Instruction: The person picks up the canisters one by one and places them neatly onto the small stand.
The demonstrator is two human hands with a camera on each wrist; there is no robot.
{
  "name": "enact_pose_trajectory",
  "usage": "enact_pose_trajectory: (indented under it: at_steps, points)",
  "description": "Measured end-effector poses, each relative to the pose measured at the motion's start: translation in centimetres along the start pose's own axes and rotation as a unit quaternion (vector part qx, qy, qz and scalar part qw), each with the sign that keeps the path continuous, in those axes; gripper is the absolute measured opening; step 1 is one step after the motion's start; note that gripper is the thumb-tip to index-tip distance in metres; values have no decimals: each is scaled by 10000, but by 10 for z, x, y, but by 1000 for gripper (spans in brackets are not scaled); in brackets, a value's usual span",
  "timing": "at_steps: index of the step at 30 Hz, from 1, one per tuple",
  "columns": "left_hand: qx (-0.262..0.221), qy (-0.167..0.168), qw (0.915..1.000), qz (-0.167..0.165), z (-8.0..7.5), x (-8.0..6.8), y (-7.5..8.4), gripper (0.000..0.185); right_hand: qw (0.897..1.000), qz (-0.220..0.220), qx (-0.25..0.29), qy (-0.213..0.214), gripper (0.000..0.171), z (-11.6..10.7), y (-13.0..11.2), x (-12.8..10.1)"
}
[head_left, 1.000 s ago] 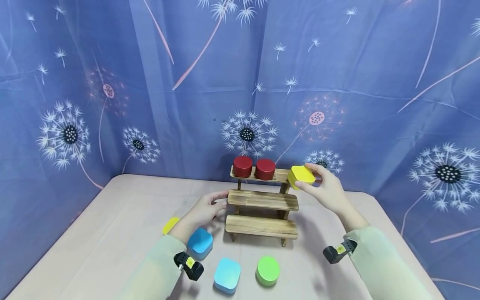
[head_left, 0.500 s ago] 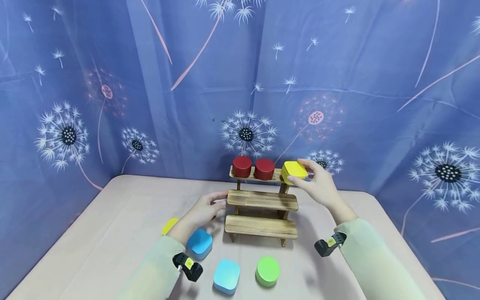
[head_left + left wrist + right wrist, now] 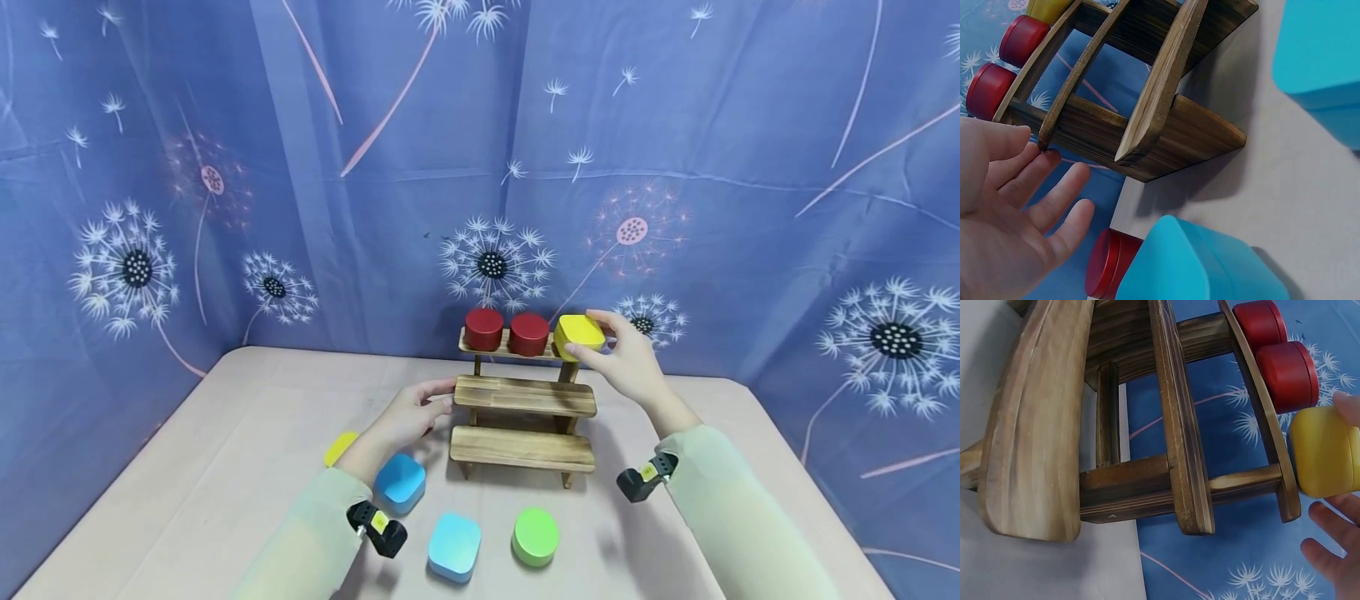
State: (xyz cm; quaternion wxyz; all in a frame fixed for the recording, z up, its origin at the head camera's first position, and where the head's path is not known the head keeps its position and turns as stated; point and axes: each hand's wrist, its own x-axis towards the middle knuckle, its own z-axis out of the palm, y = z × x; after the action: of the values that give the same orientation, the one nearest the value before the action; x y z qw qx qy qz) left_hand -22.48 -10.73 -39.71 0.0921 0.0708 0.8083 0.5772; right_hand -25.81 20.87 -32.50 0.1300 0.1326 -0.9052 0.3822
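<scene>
A three-tier wooden display stand (image 3: 525, 396) stands near the back of the table. Two round red tins, one at the left end (image 3: 483, 329) and one beside it (image 3: 528, 335), sit on its top tier. To their right, my right hand (image 3: 632, 367) pinches a square yellow tin (image 3: 577, 335) between thumb and fingers, at the top tier's right end. The yellow tin (image 3: 1322, 453) looks level with that tier in the right wrist view. My left hand (image 3: 405, 421) touches the left end of the middle tier with its fingertips, its fingers (image 3: 1063, 194) loosely extended.
Two square blue tins, one by the left wrist (image 3: 401, 483) and one in front (image 3: 454, 546), lie on the table with a round green tin (image 3: 536, 536). Another yellow tin (image 3: 341, 447) is partly behind the left forearm. A red tin (image 3: 1107, 262) shows in the left wrist view.
My right hand has moved left with the yellow tin, bringing it from beyond the top tier's right end to beside the red tins. My left hand has stayed at the stand.
</scene>
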Motion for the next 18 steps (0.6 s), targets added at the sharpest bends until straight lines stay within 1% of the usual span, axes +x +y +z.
enact_pose_trajectory:
  at_steps: [10,18]
  points:
    - [-121,-86,9999,-39,-1,-1,0,43,9998,67,-169,-53,73,2,-2,3]
    - [-106,-180,9998,79,-1,0,-1,44,9996,116,-235,-59,74,4,-3,4]
